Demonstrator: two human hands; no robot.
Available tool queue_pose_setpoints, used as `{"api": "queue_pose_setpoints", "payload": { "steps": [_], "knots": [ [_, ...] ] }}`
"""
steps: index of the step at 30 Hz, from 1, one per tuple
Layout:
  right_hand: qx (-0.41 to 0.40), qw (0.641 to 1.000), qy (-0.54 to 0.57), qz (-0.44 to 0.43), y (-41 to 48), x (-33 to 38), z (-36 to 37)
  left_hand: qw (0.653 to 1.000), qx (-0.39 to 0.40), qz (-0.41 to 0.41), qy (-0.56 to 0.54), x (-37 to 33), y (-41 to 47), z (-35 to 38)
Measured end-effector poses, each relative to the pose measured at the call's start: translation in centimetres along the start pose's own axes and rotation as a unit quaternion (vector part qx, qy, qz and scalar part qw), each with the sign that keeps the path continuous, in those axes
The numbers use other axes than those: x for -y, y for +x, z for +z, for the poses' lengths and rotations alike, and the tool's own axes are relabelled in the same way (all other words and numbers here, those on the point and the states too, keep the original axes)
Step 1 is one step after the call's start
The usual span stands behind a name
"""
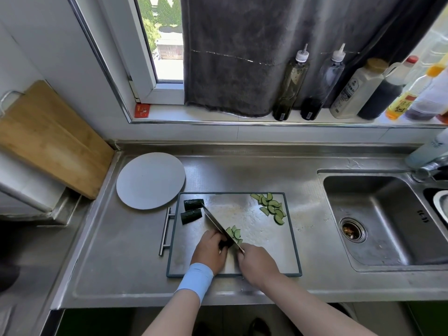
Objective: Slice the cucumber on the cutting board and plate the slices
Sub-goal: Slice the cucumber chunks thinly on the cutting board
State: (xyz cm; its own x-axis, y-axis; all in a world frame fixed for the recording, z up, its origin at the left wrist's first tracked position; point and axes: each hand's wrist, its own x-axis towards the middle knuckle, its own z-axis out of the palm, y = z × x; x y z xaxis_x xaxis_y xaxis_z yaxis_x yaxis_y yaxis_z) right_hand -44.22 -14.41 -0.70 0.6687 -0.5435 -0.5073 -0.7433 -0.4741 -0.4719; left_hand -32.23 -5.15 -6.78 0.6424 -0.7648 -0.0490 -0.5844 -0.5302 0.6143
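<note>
shiny steel cutting board (pixel 266 238), matt plate (pixel 150 180)

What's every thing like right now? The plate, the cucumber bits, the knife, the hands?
plate: bare, no slices on it.
two cucumber chunks: uncut, on the cutting board's far left.
slice pile: cut, at the board's far right.
knife: gripped by the right hand, blade beside fresh slices.
left hand: holds the cucumber piece being cut.
wooden board: propped up, not in use.

I am looking at a home kitchen: a stainless steel counter (pixel 242 170) with a sunken sink (pixel 388 226), oil and sauce bottles (pixel 291 86) along the windowsill (pixel 169 112), a wooden board (pixel 48 137) leaning by the wall, and cucumber slices (pixel 271 207) on a cutting board (pixel 242 214).
</note>
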Motion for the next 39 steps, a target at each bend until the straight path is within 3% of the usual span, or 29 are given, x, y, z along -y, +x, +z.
{"api": "queue_pose_setpoints", "payload": {
  "steps": [11, 28, 39],
  "knots": [
    [-0.030, 0.999, -0.003, -0.020, -2.1, -0.2, -0.6, 0.999, -0.002, -0.034, -0.027, -0.1, 0.0, -0.4],
    [0.007, 1.000, 0.016, 0.012, -1.3, -0.3, -0.1, 0.999, -0.012, -0.021, -0.032, 0.3, -0.1, 0.2],
    [-0.021, 1.000, 0.004, -0.012, -1.1, 0.1, -0.2, 0.999, -0.027, -0.016, -0.035, 0.5, -0.2, 0.4]
  ]
}}
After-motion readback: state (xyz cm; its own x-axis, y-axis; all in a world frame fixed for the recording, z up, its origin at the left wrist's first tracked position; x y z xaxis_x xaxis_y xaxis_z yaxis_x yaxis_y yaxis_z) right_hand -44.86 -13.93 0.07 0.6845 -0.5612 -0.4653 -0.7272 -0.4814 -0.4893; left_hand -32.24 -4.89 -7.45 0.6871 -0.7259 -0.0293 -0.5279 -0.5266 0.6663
